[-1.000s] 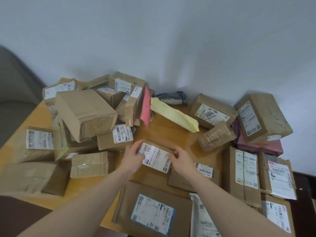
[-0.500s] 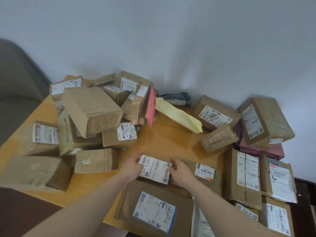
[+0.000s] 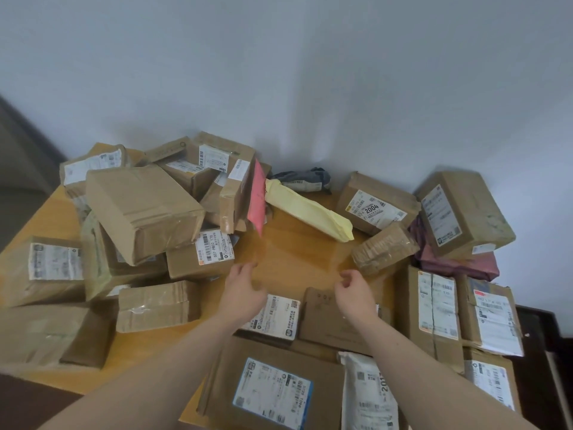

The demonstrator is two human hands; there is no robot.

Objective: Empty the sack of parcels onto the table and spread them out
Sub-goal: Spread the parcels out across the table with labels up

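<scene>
1. The parcels lie spread over the wooden table [image 3: 291,252], around a bare glossy patch in the middle.
2. A small box with a white label [image 3: 274,315] lies flat at 6 o'clock of this patch; the left wrist covers part of it.
3. The left hand [image 3: 243,290] is free, fingers loosely bent, holding nothing.
4. The right hand [image 3: 356,293] is also free, fingers curled and relaxed above a flat brown carton [image 3: 325,318].
5. At 9 o'clock is a heap of taped cardboard boxes [image 3: 139,209], rectangular and creased.
6. At 12 o'clock lie a soft yellow bag [image 3: 310,212], a pink envelope [image 3: 257,197] on its edge and a dark bundle [image 3: 304,180] hard to make out.
7. At 3 o'clock, boxes hide most of a dark red bag [image 3: 459,265].
8. The bottom edge cuts off the nearest parcels.
</scene>
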